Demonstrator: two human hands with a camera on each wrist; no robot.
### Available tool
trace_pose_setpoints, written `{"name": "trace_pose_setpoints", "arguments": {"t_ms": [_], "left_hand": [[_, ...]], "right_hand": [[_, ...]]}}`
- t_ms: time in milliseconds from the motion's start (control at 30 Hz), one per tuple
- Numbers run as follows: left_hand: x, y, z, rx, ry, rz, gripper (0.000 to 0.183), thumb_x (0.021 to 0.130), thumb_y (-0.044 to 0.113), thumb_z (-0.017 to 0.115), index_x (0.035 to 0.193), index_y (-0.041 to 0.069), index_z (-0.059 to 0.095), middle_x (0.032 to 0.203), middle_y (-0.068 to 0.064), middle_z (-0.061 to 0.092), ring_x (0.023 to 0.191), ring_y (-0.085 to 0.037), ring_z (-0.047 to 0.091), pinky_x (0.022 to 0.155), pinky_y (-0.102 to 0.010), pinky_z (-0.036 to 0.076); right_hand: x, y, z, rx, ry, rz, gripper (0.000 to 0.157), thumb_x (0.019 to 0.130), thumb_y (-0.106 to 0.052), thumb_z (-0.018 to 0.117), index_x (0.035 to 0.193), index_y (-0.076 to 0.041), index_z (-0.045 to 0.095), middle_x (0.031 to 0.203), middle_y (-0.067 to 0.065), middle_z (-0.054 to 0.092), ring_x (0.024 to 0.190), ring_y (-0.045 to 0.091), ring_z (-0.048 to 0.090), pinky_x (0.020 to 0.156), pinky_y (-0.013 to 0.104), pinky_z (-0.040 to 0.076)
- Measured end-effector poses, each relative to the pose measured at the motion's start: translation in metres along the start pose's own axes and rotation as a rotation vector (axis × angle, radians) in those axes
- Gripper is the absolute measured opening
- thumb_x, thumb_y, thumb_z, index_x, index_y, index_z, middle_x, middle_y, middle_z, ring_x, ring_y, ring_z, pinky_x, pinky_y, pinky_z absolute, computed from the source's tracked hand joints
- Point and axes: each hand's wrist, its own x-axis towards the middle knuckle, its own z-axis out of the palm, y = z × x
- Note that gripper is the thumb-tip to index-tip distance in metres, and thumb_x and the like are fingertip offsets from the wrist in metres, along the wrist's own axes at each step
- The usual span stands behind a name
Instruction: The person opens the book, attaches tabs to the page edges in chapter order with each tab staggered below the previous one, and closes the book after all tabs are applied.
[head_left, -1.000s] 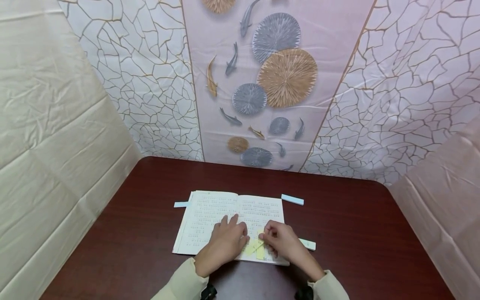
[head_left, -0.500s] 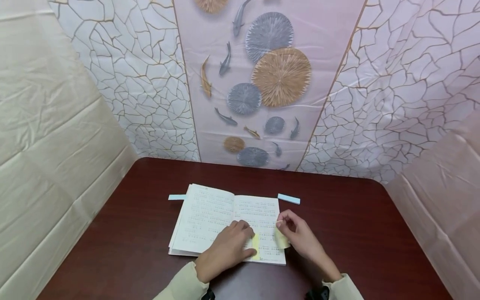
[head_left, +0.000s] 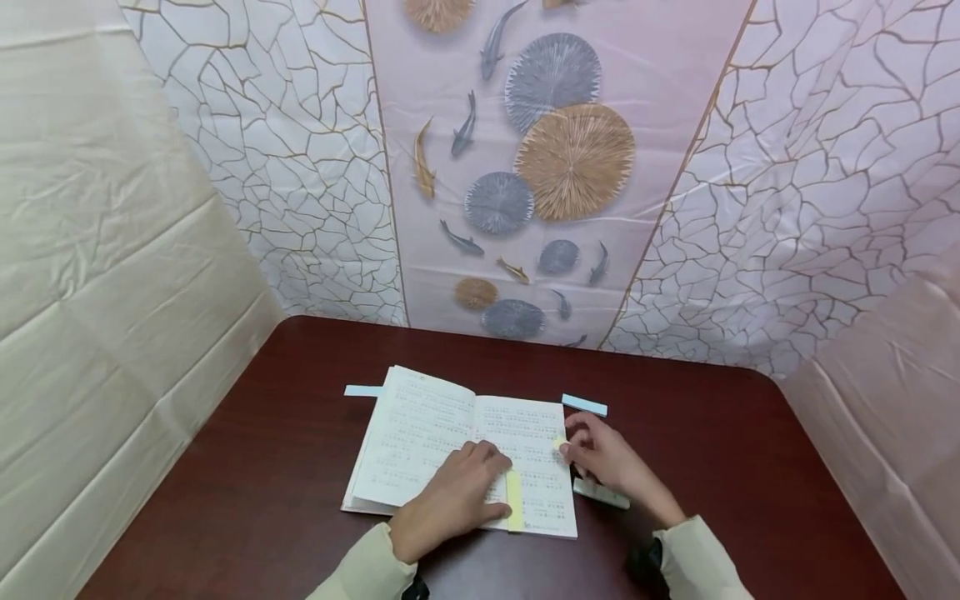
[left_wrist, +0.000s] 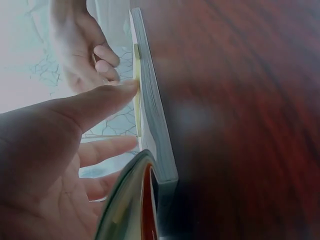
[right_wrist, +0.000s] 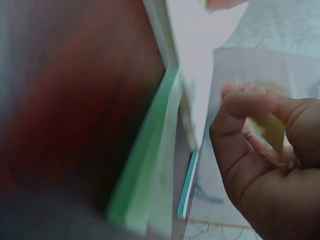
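An open book point(head_left: 427, 417) with printed pages lies on the table. My left hand point(head_left: 457, 492) rests on it near the fold, thumb and fingertips pressing beside a yellow sticky strip point(head_left: 514, 500) on the lower right page. The left wrist view shows that strip edge-on along the page, the thumb tip touching it. At the book's right edge my right hand point(head_left: 607, 458) pinches a second yellow sticky note point(right_wrist: 271, 131), which looks curled among the fingers and is mostly hidden in the head view. Just below this hand lies a pale green pad of sticky strips point(right_wrist: 145, 165).
A blue sticky pad point(head_left: 584, 405) lies by the book's top right corner. Past the left edge sticks out a light blue strip point(head_left: 363, 390). The dark red table point(head_left: 720, 467) runs back to a patterned cloth wall point(head_left: 675, 208), with plain cloth on both sides.
My right hand has lifted the slanted yellow sticky note off the page and carried it right and up to the book's edge. My left hand has shifted slightly toward the remaining strip.
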Motion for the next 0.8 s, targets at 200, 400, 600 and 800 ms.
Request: {"name": "trace_pose_setpoints", "arguments": {"t_ms": [200, 400, 600, 800], "left_hand": [[0.0, -0.005, 0.002, -0.037, -0.027, -0.014, 0.055, 0.083, 0.042, 0.09, 0.129, 0.017, 0.072, 0.129, -0.002, 0.063, 0.115, -0.021, 0.057, 0.092, -0.037, 0.05], [0.0, -0.007, 0.002, -0.102, -0.05, -0.053, 0.056, 0.083, 0.043, 0.09, 0.131, 0.021, 0.071, 0.133, -0.001, 0.061, 0.117, -0.021, 0.055, 0.09, -0.038, 0.047], [0.0, -0.009, 0.003, -0.142, -0.063, -0.065, 0.056, 0.083, 0.042, 0.091, 0.13, 0.021, 0.071, 0.132, 0.001, 0.06, 0.117, -0.019, 0.054, 0.089, -0.037, 0.046], [0.001, -0.009, 0.003, -0.162, -0.063, -0.069, 0.055, 0.084, 0.042, 0.09, 0.13, 0.02, 0.07, 0.133, 0.001, 0.06, 0.118, -0.019, 0.054, 0.089, -0.036, 0.046]], "right_hand": [[0.023, 0.017, -0.021, -0.028, -0.014, 0.057, 0.006, 0.106, -0.006, 0.062, 0.106, -0.001, 0.065, 0.08, 0.01, 0.064, 0.055, 0.014, 0.039, 0.049, 0.025, 0.034], [0.034, 0.03, -0.029, 0.045, -0.064, 0.055, 0.009, 0.104, -0.008, 0.066, 0.106, 0.0, 0.067, 0.08, 0.009, 0.062, 0.058, 0.015, 0.048, 0.05, 0.027, 0.043], [0.039, 0.034, -0.031, 0.124, -0.104, 0.098, 0.015, 0.105, -0.011, 0.066, 0.104, 0.004, 0.067, 0.075, 0.005, 0.062, 0.061, 0.014, 0.049, 0.054, 0.027, 0.044], [0.041, 0.032, -0.031, 0.065, -0.11, 0.108, 0.013, 0.103, -0.013, 0.068, 0.099, 0.0, 0.07, 0.072, 0.003, 0.061, 0.059, 0.014, 0.048, 0.051, 0.026, 0.04]]}}
